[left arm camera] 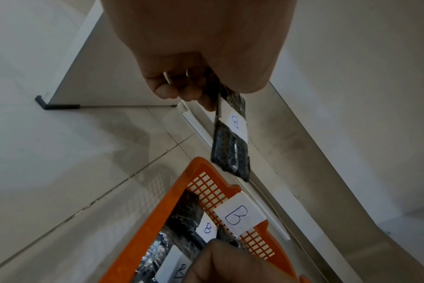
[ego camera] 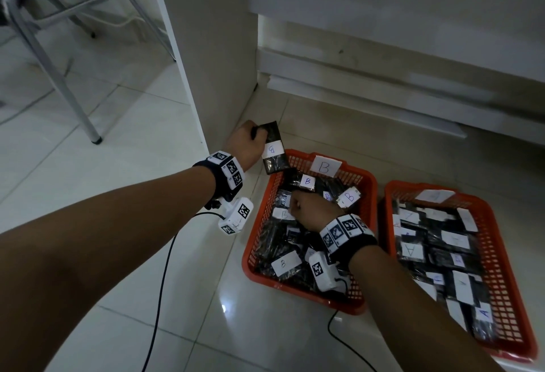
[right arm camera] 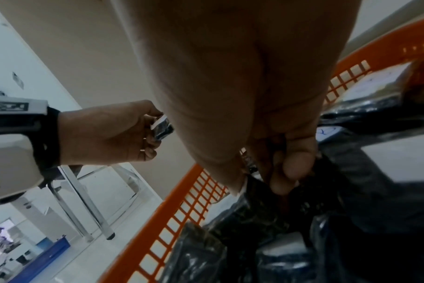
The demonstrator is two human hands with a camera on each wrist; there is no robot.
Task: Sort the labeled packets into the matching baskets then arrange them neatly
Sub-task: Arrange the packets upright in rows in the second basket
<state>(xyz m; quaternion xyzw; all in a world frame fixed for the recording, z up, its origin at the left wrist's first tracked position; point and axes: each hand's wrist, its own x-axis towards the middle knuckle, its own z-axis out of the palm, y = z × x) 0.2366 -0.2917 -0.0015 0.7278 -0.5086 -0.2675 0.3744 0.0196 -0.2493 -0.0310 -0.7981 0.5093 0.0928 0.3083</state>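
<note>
Two bare forearms reach down from the person toward a pale tiled floor (ego camera: 124,147), each wrist wearing a black band with white tracking markers. Their left hand (ego camera: 246,143) is raised beside the far left corner of the B basket (ego camera: 370,191), fingers and thumb curled round the top end of a dark packet (ego camera: 274,150). This held packet hangs with its long axis close to vertical, its lower end pointing down at the basket's rim, and its white label, marked B, faces the person. From the left wrist view the same packet (left arm camera: 231,141) dangles just above and clear of the orange rim, not touching it.

Their right hand (ego camera: 306,209) is down inside the B basket, fingers curled among the pile of dark packets (ego camera: 283,262), which lie flat at mixed angles with white B labels showing. From the right wrist view the fingertips (right arm camera: 293,168) press into the black wrapping, though whether they actually grip one packet cannot be told.

Beside it on the right, close but apart, sits the A basket (ego camera: 501,256), also orange mesh, holding dark packets labelled A. Both baskets stand on the floor with their long sides running away from the person, paper tags clipped to their far walls. Behind them stands a white cabinet (ego camera: 212,56), and a metal chair leg (ego camera: 88,127) stands well to the left.
</note>
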